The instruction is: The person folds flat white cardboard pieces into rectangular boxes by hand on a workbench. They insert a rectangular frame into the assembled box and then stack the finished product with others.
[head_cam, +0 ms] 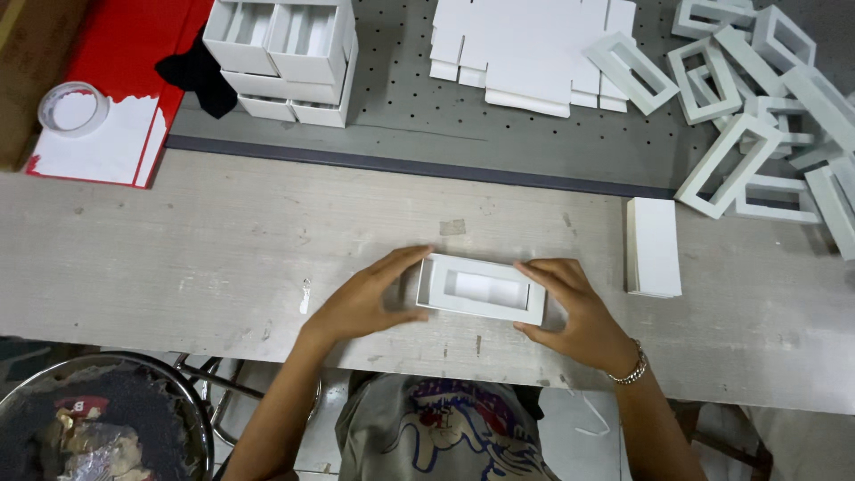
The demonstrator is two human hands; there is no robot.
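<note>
I take the small white box [482,289] as my landmark; it lies flat on the tabletop [178,258], near the front edge. Far to its upper left I see a tape roll [73,109] on a red sheet [125,44]. Just left of the box, my left hand [365,303] pinches its left end between thumb and fingers. My right hand [574,312] pinches its right end in the same way. I judge even pressure from both sides keeps the frame square. Right of the box, apart, stands a white stack [655,247].
</note>
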